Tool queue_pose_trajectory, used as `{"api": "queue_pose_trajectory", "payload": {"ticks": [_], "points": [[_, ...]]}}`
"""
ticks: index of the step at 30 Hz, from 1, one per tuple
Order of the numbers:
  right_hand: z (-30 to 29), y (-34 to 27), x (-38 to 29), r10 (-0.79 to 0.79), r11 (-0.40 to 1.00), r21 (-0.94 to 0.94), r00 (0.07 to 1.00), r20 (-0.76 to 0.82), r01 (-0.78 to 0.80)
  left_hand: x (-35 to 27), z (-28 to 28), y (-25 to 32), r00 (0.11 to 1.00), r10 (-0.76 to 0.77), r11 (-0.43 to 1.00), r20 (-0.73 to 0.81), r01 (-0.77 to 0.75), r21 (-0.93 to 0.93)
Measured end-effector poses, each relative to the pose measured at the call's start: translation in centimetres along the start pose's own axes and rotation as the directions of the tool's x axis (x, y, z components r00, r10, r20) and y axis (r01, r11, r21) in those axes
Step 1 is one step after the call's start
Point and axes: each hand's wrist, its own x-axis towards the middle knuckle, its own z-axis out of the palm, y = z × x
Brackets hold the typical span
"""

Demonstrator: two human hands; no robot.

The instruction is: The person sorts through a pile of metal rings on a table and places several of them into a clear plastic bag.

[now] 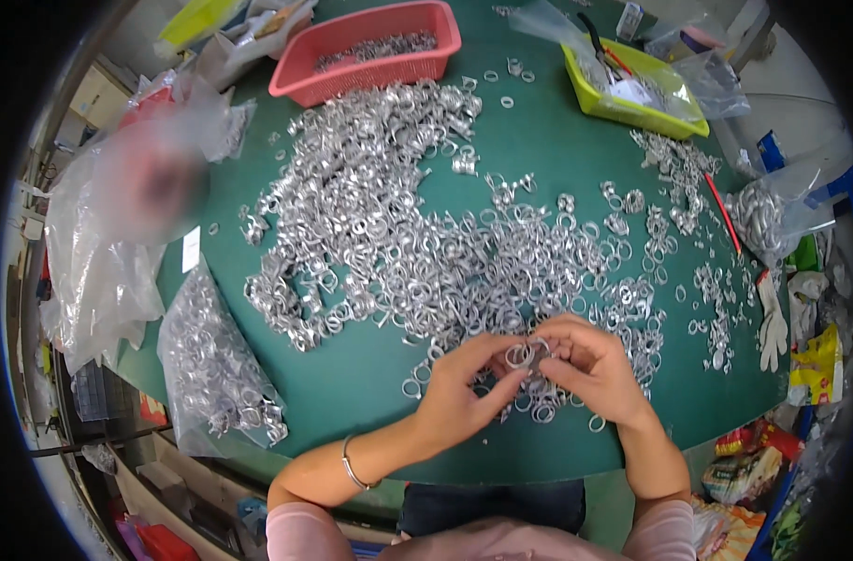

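My left hand pinches silvery metal rings between thumb and fingertips, close to the front edge of the green table. From the right, my right hand meets it, its thumb and fingers closed on the same small group of rings. How many rings are held, and whether they are joined, I cannot tell. Just beneath and beyond both hands spreads a large heap of metal rings, reaching back to a pink plastic basket. Loose rings lie around my wrists.
A clear bag of metal pieces lies at the left. A yellow-green basket with red-handled pliers stands back right. Small metal parts, a red pen-like stick and a white glove lie right. Plastic bags crowd the left edge.
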Motion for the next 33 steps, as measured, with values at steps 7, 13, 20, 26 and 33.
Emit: {"api": "queue_pose_trajectory", "payload": {"ticks": [7, 13, 20, 26, 33], "points": [[0.4, 0.2, -0.1, -0.043, 0.998, -0.039, 0.999, 0.013, 0.043, -0.4, -0.3, -0.2, 0.99, -0.139, 0.98, 0.023, 0.141, -0.141], [0.0, -0.5, -0.1, 0.006, 0.998, -0.057, 0.997, 0.073, -0.001, -0.3, -0.5, -0.3, 0.999, 0.052, 0.997, -0.002, -0.052, -0.063], [-0.2, -0.2, 0.0, -0.038, 0.998, -0.055, 0.999, 0.029, 0.04, -0.1, 0.3, -0.2, 0.998, 0.04, 0.999, -0.042, -0.04, 0.006], [0.9, -0.4, 0.4, -0.078, 0.932, -0.354, 0.997, 0.017, 0.079, -1.3, -0.7, -0.3, 0.999, -0.042, 0.977, -0.006, 0.039, -0.212], [0.5, 0.2, -0.2, 0.005, 0.993, -0.115, 0.995, -0.096, -0.016, -0.1, -0.9, -0.9, 0.99, 0.092, 0.993, -0.106, -0.099, -0.06]]}}
